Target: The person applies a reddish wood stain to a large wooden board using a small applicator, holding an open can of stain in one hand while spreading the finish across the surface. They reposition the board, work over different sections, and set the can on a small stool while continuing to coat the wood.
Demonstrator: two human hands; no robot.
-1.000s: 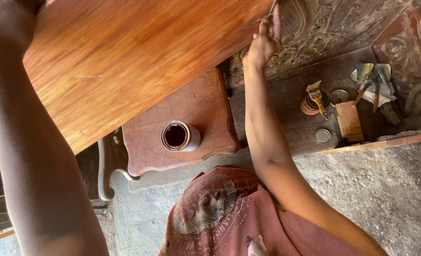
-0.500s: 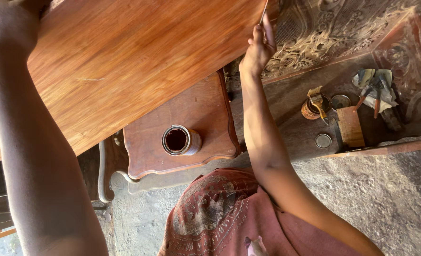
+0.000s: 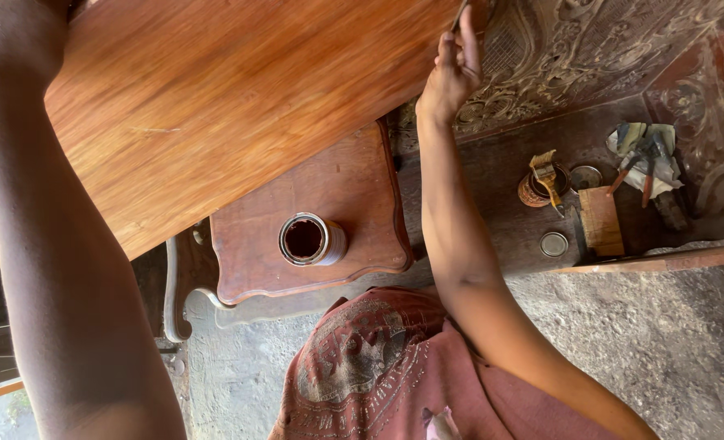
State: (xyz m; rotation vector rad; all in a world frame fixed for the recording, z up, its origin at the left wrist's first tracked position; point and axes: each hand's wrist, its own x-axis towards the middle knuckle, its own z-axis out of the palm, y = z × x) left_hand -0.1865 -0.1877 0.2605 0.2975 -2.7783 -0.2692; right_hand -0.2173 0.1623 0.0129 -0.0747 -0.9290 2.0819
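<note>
A large orange-brown varnished wooden panel [image 3: 215, 106] tilts across the upper left. My right hand [image 3: 451, 69] is raised at the panel's right edge, fingers closed on a thin brush handle [image 3: 460, 11] that touches that edge. My left arm runs up the left side. My left hand [image 3: 7, 33] reaches the panel's top left corner, with its fingers hidden. Below the panel, an open round can of dark stain [image 3: 310, 239] stands on a small reddish wooden table top [image 3: 354, 187].
A dark carved wooden piece [image 3: 574, 49] lies to the right. On it are a small pot with a brush [image 3: 543, 181], a lid [image 3: 553, 244], a wooden block [image 3: 600, 220] and rags with tools [image 3: 643, 155]. Rough concrete floor [image 3: 671, 342] lies below, by my reddish shirt [image 3: 394, 375].
My right hand shifted the brush slightly along the panel's right edge. The panel, the can and my left arm stayed about where they were.
</note>
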